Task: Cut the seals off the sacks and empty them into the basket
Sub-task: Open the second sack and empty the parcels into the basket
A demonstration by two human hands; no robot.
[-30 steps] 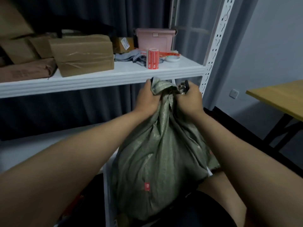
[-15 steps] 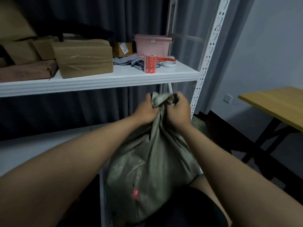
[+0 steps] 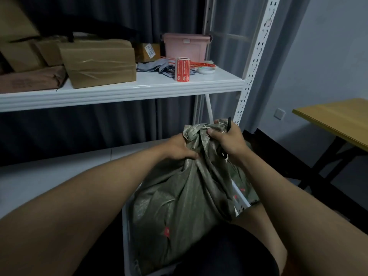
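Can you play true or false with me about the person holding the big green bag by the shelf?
1. Both hands hold the top of the green sack. True: the left hand grips the bunched neck and the right hand pinches the cloth near the top.
2. The right hand is empty apart from the cloth. False: a thin black tool sticks up from its grip.
3. The pink box sits on the floor. False: it stands on the white shelf.
4. A red label roll stands upright on the shelf. True.
5. The sack hangs from the shelf. False: its bottom sits in a white basket.
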